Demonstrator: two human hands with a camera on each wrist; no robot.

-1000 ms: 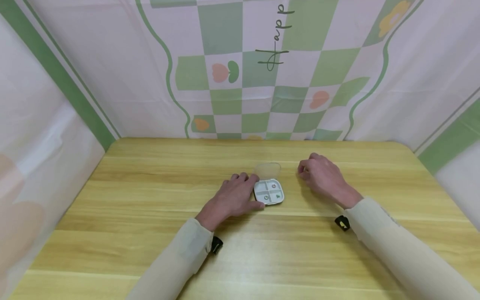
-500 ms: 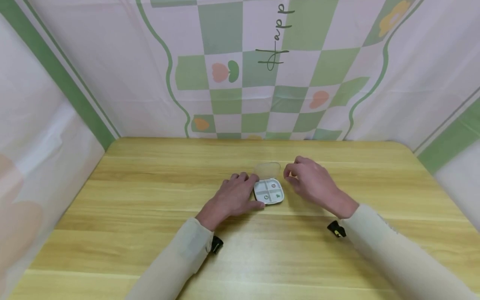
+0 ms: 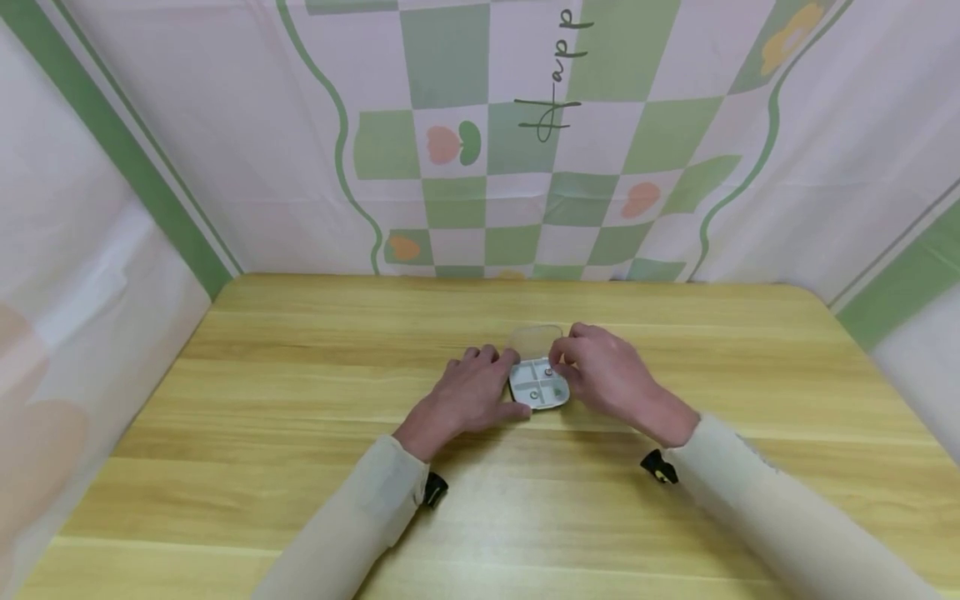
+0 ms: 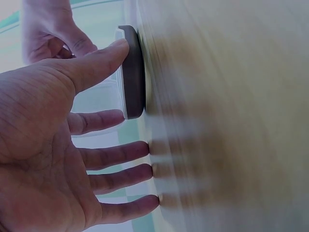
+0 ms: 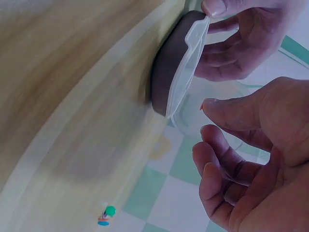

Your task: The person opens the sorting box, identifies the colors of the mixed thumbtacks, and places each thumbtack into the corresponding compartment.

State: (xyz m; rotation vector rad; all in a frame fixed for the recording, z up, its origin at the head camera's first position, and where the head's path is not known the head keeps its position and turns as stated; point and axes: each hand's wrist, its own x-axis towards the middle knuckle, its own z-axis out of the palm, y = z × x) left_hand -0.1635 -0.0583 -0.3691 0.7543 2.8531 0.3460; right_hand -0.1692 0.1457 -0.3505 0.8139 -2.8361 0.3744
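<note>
A pill box with a white four-part tray and dark base lies on the table, its clear lid folded back. Tiny items sit in several compartments. My left hand holds the box between thumb and index finger; the other fingertips rest on the wood, as the left wrist view shows. Over the box's right side is my right hand, thumb and index finger together. In the right wrist view, a tiny orange thing pokes out at that thumb tip; its kind cannot be told.
Tiny colourful pieces, green and blue among them, lie on the wooden table in the right wrist view. Behind the table hangs a green-and-white checked cloth, with more cloth at both sides.
My right hand has moved left and slightly nearer, from beside the pill box to over its right compartments. The left hand has stayed in place on the box.
</note>
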